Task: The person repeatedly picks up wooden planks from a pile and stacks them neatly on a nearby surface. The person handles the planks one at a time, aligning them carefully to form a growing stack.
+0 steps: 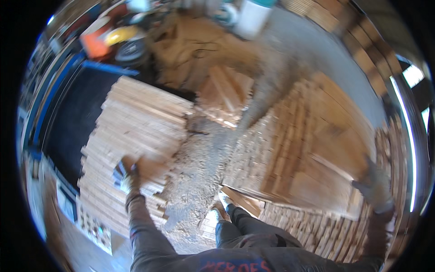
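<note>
Nearest, the person's dark trouser legs and one shoe (223, 199) stand on a floor thick with sawdust (199, 167); a loose plank end (244, 201) lies just beside that foot, and a careless step could catch on it or slide on the shavings. The gloved left hand (124, 177) is closed around a short wooden block (147, 168) held over the near edge of the pale stack of cut blocks (131, 131); the picture is smeared by motion, so how firmly the fingers grip cannot be told, and a loose hold might drop the block onto the stack and knock its ragged edge (already uneven) to the floor. The gloved right hand (374, 186) is out at the far right over the darker pile of boards (312, 149); whether it is open or closed on anything cannot be told, though it looks to hold nothing. Farther off, the grey floor (290, 41), a white bucket (251, 18) and orange and yellow gear (108, 38) crowd the way out.
</note>
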A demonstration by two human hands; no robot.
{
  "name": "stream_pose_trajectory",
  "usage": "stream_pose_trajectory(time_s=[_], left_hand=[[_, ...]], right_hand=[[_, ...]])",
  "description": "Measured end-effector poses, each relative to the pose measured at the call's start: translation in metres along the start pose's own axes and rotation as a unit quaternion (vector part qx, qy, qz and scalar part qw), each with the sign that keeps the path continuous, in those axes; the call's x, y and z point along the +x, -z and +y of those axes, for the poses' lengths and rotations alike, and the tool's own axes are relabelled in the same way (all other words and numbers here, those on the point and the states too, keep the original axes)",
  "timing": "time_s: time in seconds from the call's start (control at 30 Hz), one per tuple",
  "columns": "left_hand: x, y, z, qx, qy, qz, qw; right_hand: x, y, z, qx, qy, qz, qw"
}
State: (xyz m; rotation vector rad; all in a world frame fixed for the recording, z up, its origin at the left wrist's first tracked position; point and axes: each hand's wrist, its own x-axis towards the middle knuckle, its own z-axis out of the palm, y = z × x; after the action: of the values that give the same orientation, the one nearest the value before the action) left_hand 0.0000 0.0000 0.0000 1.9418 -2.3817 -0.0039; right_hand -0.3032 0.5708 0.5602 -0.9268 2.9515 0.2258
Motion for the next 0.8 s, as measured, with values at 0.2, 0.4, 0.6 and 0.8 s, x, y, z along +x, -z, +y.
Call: stream_pose_trajectory(time_s=[0.2,0.4,0.6,0.8], left_hand=[[0.052,0.059,-0.049,-0.038,0.051,-0.039,0.997],[0.041,0.038,-0.026,-0.048,0.074,-0.131,0.987],[0.045,0.030,-0.045,-0.060,0.070,-0.075,0.993],[0.055,0.023,-0.021,-0.077,0.053,-0.056,0.994]], right_hand=[[0.230,0.069,-0.229,0.222,0.176,-0.062,0.957],[0.444,-0.103,-0.385,0.185,0.305,-0.202,0.912],[0.593,-0.260,-0.512,0.183,0.295,0.002,0.938],[0.641,-0.372,-0.613,0.318,0.206,-0.157,0.912]])
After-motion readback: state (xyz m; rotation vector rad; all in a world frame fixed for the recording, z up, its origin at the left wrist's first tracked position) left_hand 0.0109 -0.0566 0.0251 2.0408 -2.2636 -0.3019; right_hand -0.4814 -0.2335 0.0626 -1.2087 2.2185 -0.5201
